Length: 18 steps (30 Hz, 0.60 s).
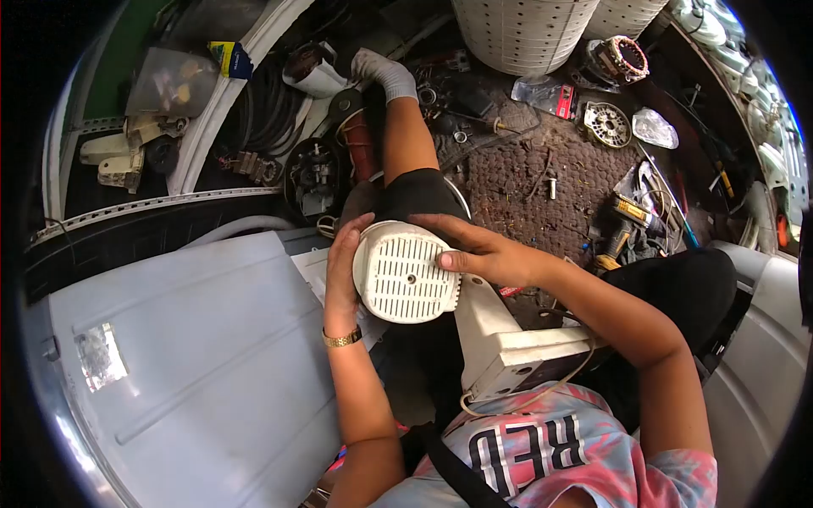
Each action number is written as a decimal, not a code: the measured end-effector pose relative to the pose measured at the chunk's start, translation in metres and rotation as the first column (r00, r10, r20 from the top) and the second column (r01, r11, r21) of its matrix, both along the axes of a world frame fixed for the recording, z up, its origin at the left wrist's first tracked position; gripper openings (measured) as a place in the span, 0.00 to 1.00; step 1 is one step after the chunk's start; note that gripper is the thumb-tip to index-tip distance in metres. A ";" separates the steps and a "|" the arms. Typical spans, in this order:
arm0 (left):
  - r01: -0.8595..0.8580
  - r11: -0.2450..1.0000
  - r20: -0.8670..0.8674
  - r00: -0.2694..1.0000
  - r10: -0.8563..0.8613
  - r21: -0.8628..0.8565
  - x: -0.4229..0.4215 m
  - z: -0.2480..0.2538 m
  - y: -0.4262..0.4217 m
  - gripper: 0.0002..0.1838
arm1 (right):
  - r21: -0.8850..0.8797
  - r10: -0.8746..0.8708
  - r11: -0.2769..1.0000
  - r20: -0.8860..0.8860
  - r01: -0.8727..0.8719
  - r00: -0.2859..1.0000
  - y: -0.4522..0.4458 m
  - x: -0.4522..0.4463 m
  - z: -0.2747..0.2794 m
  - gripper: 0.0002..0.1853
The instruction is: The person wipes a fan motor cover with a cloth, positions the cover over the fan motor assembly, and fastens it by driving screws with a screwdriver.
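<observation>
A cream motor housing [406, 275] with rows of vent slots and a central screw hole faces up above my lap. My left hand [343, 267] lies along its left side, its fingers curved against the wall. On the other side my right hand [491, 254] grips the housing, thumb on the slotted face and fingers over the far rim. A cream arm with a block-shaped base [525, 351] extends from beside the housing toward my shirt. A thin pale cable [529, 405] hangs from that base. Whether the arm joins the housing is hidden.
A grey panel [195, 339] spans the left. On the dirty mat [508, 182] lie a yellow drill [622, 229], a round metal motor cover [607, 124] and a wound stator [622, 61]. White perforated drums [525, 30] stand at the back. Cables [262, 110] and parts crowd the far left.
</observation>
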<state>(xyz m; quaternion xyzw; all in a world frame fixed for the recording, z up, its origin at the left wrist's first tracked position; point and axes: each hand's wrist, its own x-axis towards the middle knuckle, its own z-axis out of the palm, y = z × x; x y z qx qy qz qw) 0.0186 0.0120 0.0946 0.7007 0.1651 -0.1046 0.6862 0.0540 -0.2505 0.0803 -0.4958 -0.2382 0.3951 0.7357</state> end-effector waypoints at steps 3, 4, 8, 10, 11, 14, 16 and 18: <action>-0.002 1.000 -0.005 1.000 0.002 0.003 0.001 0.002 -0.001 0.26 | 0.046 0.006 0.999 -0.071 -0.003 0.997 -0.001 -0.001 0.005 0.41; -0.011 1.000 -0.010 1.000 0.011 0.003 0.001 0.003 -0.002 0.26 | 0.069 -0.003 0.998 -0.114 0.011 0.993 0.002 -0.005 -0.004 0.42; -0.037 0.999 -0.030 0.999 0.038 0.034 0.000 0.007 -0.004 0.26 | 0.092 -0.014 0.995 -0.168 0.030 0.986 0.003 -0.008 -0.008 0.44; -0.045 0.999 -0.044 0.998 0.046 0.022 0.000 0.008 -0.005 0.28 | 0.097 -0.028 0.994 -0.157 0.043 0.987 0.005 -0.008 -0.010 0.44; -0.043 0.999 -0.042 0.998 0.044 0.009 0.000 0.008 -0.006 0.28 | 0.101 -0.033 0.994 -0.151 0.049 0.988 0.006 -0.008 -0.010 0.44; -0.027 1.000 -0.028 0.999 0.027 -0.001 -0.003 0.009 -0.006 0.30 | 0.094 -0.112 0.988 -0.127 0.125 0.986 0.010 -0.012 -0.011 0.39; -0.017 1.000 -0.027 0.999 0.017 0.013 -0.005 0.006 -0.002 0.30 | 0.102 -0.152 0.981 -0.124 0.165 0.981 0.012 -0.013 -0.013 0.36; -0.006 1.000 -0.020 1.000 0.007 0.024 -0.005 0.007 -0.002 0.29 | 0.103 -0.116 0.987 -0.111 0.127 0.987 0.012 -0.012 -0.014 0.40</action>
